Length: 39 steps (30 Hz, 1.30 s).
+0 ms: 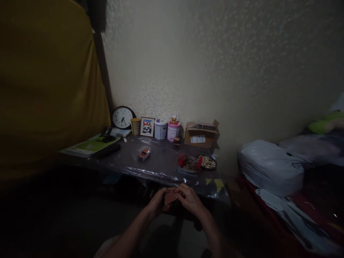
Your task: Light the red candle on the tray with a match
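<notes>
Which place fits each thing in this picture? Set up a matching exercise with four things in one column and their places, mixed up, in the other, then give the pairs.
Things
1. round clock
2. panda picture frame
3. cardboard box
4. small reddish piece

Places
A. held between the left hand and the right hand, in front of the table
B. at the back of the table, right of the pink tub
C. leaning at the wall, far left of the row
D. between the yellow cup and the white tub

Pairs: 1-C, 2-D, 3-B, 4-A
</notes>
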Each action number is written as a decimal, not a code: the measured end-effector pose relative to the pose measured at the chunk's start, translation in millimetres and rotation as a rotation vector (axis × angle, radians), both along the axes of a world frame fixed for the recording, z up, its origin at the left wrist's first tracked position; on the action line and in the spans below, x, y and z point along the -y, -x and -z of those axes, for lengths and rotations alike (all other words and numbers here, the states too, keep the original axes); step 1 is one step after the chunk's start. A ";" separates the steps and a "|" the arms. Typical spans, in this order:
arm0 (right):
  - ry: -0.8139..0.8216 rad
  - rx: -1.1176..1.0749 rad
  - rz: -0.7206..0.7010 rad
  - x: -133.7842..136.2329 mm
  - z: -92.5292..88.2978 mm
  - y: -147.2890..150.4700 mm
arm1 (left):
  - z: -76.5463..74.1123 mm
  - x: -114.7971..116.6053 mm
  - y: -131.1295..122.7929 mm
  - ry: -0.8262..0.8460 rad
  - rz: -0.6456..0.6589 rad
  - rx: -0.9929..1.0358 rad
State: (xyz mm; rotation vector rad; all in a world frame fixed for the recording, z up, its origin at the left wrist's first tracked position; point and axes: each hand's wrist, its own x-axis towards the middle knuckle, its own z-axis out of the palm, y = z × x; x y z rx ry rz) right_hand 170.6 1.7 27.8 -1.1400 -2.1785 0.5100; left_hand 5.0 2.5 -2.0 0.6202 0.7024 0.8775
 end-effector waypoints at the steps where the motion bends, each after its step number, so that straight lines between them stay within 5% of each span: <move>1: 0.008 0.008 0.006 0.1 -0.3 -0.1 | 0.1 -0.2 0.2 -0.008 0.008 -0.003; 13: 0.047 0.062 -0.028 -3.7 6.3 -4.1 | 11.1 -4.3 1.3 -0.032 0.002 -0.074; 39: -0.049 0.198 -0.079 8.4 -1.7 -4.6 | 9.8 -1.6 -0.9 -0.090 0.051 -0.102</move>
